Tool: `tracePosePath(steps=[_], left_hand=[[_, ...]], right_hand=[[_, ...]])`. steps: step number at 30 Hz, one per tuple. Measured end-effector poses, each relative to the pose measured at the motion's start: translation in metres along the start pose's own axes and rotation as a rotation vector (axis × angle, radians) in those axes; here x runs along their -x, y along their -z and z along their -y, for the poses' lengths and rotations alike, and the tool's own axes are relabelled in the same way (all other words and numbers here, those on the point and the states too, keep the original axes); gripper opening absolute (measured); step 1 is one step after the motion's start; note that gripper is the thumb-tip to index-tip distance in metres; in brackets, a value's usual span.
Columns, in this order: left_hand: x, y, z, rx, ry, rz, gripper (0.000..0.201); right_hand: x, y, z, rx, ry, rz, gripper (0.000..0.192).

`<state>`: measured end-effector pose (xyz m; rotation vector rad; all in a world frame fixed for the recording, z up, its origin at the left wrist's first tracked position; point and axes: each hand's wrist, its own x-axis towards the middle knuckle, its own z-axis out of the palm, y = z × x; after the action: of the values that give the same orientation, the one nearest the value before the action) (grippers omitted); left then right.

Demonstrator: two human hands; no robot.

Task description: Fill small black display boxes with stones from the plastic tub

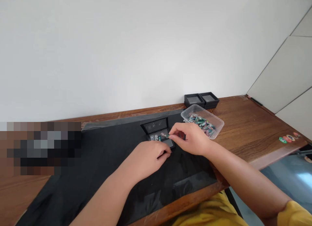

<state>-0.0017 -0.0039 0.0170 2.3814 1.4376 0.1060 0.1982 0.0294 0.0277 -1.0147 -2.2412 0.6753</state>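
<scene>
A small black case [167, 142] lies on the dark mat with its lid [155, 125] tilted up at the back. Inside sits a row of small glossy pieces [156, 138], silver and teal, that look like false nails. My left hand [148, 157] curls around the near side of the case, its fingertips closed at the front edge; part of the case is hidden behind it. Between the thumb and index finger of my right hand [191, 138] is a small greenish piece like the others, held over the right end of the row.
Behind my right hand stands a clear plastic tub [216, 122] of many green and pink glossy pieces. Black boxes [201, 100] are stacked against the wall. A black mat [97, 174] covers much of the wooden table [240, 125]. Round stickers [290, 138] lie far right; the left side is pixelated.
</scene>
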Motion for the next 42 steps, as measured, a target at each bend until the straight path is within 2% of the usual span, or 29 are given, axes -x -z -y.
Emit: tracePosePath(steps=[5, 9, 11, 13, 15, 19, 26, 31, 37, 42], left_hand=[[0.003, 0.004, -0.004, 0.007, 0.0, 0.025, 0.025], [0.005, 0.007, -0.001, 0.118, 0.026, 0.034, 0.02], [0.003, 0.008, 0.005, 0.152, 0.053, -0.089, 0.021], [-0.001, 0.007, 0.013, 0.11, 0.034, -0.296, 0.026], [-0.004, 0.005, 0.02, 0.075, -0.007, -0.391, 0.029], [-0.005, 0.001, 0.026, 0.102, -0.055, -0.356, 0.03], [-0.006, -0.005, 0.027, -0.013, 0.015, -0.386, 0.039], [-0.008, -0.011, 0.026, -0.081, 0.032, -0.291, 0.045], [-0.007, -0.01, 0.029, -0.087, 0.044, -0.284, 0.043], [-0.008, -0.014, 0.033, -0.133, 0.066, -0.285, 0.046]], right_hand=[[0.0, 0.0, -0.001, 0.003, 0.002, 0.009, 0.006], [-0.001, -0.001, -0.001, 0.006, 0.001, 0.015, 0.007], [-0.001, 0.0, 0.0, 0.003, 0.011, 0.014, 0.007], [0.0, 0.0, 0.001, 0.005, 0.02, 0.006, 0.007], [0.0, 0.001, 0.001, 0.009, 0.024, 0.001, 0.007], [-0.001, 0.001, 0.001, 0.012, 0.008, -0.002, 0.007], [-0.001, 0.0, 0.0, 0.103, -0.088, 0.023, 0.004], [-0.001, -0.002, 0.002, 0.148, -0.133, 0.084, 0.002], [0.0, -0.009, 0.002, 0.205, -0.036, 0.145, 0.014], [0.0, -0.017, 0.004, 0.368, -0.008, 0.303, 0.027]])
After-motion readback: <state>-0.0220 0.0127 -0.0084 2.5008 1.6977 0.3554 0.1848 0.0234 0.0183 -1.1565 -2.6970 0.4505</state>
